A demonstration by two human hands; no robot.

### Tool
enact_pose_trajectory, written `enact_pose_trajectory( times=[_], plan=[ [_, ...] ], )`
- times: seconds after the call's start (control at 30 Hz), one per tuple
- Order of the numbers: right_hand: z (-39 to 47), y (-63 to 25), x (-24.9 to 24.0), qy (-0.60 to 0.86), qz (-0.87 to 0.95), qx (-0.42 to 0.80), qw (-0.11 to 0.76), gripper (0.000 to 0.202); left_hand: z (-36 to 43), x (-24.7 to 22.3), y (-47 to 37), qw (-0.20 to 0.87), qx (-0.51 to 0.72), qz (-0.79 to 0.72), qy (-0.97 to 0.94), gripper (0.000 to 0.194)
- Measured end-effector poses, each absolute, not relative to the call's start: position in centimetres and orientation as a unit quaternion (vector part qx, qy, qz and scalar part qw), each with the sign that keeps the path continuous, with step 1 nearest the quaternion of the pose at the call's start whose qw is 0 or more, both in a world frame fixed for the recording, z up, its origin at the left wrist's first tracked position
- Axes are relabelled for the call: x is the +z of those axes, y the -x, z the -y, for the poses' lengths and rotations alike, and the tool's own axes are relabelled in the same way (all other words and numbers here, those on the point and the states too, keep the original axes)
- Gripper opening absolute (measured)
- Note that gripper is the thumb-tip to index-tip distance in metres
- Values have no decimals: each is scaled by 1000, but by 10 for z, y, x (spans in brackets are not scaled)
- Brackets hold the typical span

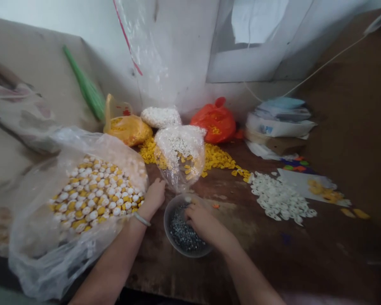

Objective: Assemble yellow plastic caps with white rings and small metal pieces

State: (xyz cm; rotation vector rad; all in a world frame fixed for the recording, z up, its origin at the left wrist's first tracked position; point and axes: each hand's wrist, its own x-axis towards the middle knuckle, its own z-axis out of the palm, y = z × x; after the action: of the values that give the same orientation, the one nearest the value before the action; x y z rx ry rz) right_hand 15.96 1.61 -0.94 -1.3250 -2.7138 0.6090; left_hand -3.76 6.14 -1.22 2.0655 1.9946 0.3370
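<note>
My right hand [198,218] reaches over the rim of a round bowl [168,237] of small dark shiny pieces [184,235]. Its fingers are bent together at the upper right inside; what they pinch, if anything, is too small to tell. To the left of the bowl, my left hand [156,192], with a band on the wrist, is at the edge of a big clear bag [53,262] full of white and yellow round pieces [95,195]. Its fingers are curled and blurred, and any held thing is hidden. A clear bag [180,169] with white and yellow pieces stands just behind the bowl.
Yellow pieces [217,157] are heaped behind the clear bag. An orange bag [130,129], a white bag [161,116] and a red bag [217,123] line the wall. White pieces [276,195] lie on the right of the table [241,262], near stacked packets [281,123].
</note>
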Motion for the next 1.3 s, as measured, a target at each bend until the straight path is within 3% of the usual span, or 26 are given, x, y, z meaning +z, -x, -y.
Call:
enact_pose_trajectory(
  times=[0.1, 0.23, 0.4, 0.53, 0.6, 1.13, 1.3],
  plan=[
    [-14, -158, -4, 439, 878, 190, 12, 15, -58, -5, 40, 132, 163, -675, -707, 20],
    [-14, -160, 4, 446, 870, 204, 61, 12, -44, 13, 40, 163, 263, -643, -701, 29],
    [-18, -166, 8, 444, 822, 274, 227, 14, -20, 18, 33, 416, 470, -491, -604, 27],
    [-15, -162, 12, 414, 741, 335, 410, 5, -6, 12, 21, 546, 463, -448, -536, 24],
    [-11, -158, 15, 404, 719, 332, 458, 4, -3, 11, 18, 573, 456, -435, -524, 20],
    [0, -152, 30, 405, 728, 259, 488, 11, 1, 12, 6, 723, 509, -374, -281, 38],
    [-5, -151, 48, 395, 776, 209, 446, 8, 4, 18, 5, 746, 505, -346, -262, 41]
  ],
)
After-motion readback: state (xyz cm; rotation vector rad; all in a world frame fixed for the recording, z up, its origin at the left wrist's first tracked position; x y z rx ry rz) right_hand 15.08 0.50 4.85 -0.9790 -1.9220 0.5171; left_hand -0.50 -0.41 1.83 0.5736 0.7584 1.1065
